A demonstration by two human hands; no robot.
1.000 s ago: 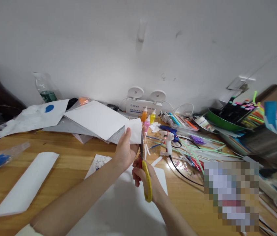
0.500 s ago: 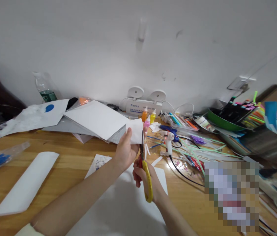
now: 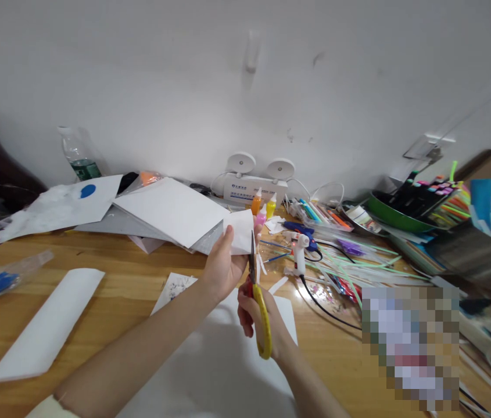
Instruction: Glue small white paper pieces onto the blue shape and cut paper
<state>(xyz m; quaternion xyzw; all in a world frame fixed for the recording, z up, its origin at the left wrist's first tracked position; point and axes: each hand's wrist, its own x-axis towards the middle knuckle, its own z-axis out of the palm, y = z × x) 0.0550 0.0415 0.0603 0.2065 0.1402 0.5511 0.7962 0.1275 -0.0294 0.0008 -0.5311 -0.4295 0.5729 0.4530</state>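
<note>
My left hand point(image 3: 223, 264) pinches a small piece of white paper point(image 3: 242, 232), its thumb lying on the near face. In my right hand point(image 3: 262, 319) is a pair of scissors point(image 3: 263, 328) with yellow and red handles. The blades point up along the right edge of the paper and look nearly closed. Narrow paper strips hang or lie just right of the blades. Both hands are above a large white sheet point(image 3: 219, 354) on the wooden table point(image 3: 328, 360).
A white glue gun point(image 3: 300, 255) with a black cord stands to the right, near straws and pens. Small paint bottles point(image 3: 261, 216) and a router point(image 3: 245, 188) are behind. A folded white paper point(image 3: 49, 325) lies left, by stacked sheets point(image 3: 175, 209). A green bowl point(image 3: 395, 217) holds markers.
The fingers of my right hand have shifted slightly on the scissor handles. The paper and my left hand stay almost where they were.
</note>
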